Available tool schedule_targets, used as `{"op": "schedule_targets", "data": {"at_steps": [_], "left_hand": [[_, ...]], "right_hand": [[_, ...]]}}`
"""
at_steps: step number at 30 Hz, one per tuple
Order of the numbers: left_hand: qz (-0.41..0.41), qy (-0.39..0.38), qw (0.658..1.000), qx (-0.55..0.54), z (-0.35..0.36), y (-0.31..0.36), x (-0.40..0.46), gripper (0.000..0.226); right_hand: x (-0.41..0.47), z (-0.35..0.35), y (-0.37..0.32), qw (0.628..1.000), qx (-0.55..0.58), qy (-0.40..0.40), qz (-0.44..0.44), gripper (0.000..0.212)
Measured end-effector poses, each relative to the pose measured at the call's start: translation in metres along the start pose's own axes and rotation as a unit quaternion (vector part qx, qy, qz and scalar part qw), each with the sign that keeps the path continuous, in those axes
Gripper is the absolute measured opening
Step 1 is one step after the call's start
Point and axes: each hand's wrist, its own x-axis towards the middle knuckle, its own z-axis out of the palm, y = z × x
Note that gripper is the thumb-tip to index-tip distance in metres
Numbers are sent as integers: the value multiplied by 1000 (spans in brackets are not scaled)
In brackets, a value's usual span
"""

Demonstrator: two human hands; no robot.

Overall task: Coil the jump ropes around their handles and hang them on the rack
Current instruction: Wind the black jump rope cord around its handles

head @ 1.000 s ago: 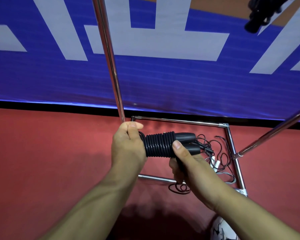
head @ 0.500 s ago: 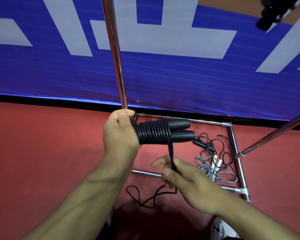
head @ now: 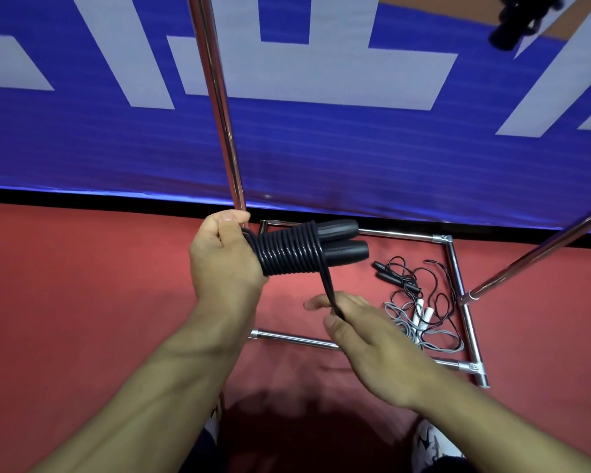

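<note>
The chrome rack (head: 219, 107) rises just beyond the left hand (head: 224, 264), whose fingers curl around the paired handles (head: 338, 242), long axis pointing right. Below them, the right hand (head: 365, 332) pinches the rope's loose tail (head: 328, 290) taut from the coil (head: 287, 252), nearer for the next wrap.

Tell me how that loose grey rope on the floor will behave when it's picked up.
The grey rope lies in slack tangled loops, so it will probably hang floppy. It overlaps the loose black rope, so that may snag and lift along.
</note>
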Motion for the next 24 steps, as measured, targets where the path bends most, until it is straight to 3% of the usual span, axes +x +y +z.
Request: {"op": "schedule_targets", "data": {"at_steps": [2,5,8,10,14,17,21,24], "left_hand": [[-4,2,1000,-16,-1,1,0,34],[15,-36,999,3,-2,-3,-2,33],[46,-150,987,23,-1,-8,-9,29],[41,-212,976,28,0,-7,-12,31],[35,-258,962,78,-3,-4,-10,35],[93,-296,942,130,-5,-5,-9,31],[127,-300,927,187,-6,-10,-8,29],[163,-253,921,247,-6,-12,-6,31]], "right_hand": [[-1,3,3,998,-32,-19,-40,44],[1,7,14,993,-99,-50,-44,45],[3,4,22,989,-143,25,-24,30],[3,-6,21,991,-99,88,-17,24],[6,-25,17,988,-31,153,21,49],[6,-26,17,977,73,196,27,27],[4,-30,19,970,-41,238,-3,29],[6,-34,20,962,-80,259,-15,35]]}}
